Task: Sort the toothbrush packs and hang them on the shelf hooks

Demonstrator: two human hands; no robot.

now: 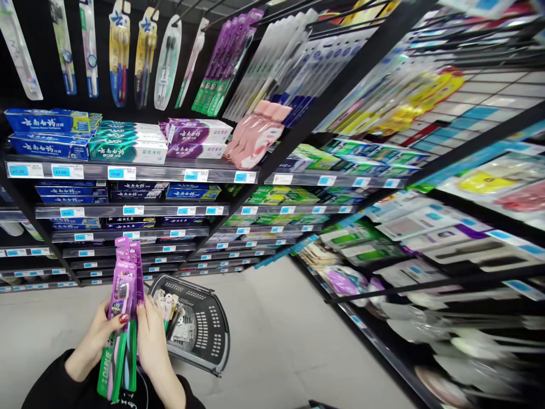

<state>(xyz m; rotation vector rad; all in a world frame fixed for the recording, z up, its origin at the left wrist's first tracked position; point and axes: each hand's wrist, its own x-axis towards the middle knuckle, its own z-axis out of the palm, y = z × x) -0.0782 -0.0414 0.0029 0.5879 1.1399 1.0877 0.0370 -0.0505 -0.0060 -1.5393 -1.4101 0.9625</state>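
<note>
Several purple-and-green toothbrush packs [117, 341] are gathered in a bundle in front of me, standing roughly upright. My left hand [99, 335] grips the bundle from the left, its thumb across the front pack. On the other side my right hand [151, 329] is closed around the packs, fingers along their edge. The front pack shows a toothbrush behind its clear window. Just beyond my right hand, a black shopping basket [213, 324] sits on the floor with several packaged items inside.
Ahead stands a shelf with toothpaste boxes [128, 142] and pink pouches [258, 133]. Above hang toothbrush packs [120, 54], including similar purple-and-green packs [225, 62]. Along the right runs another rack, blurred, with hanging goods [468, 341]. Grey floor [272, 341] lies between.
</note>
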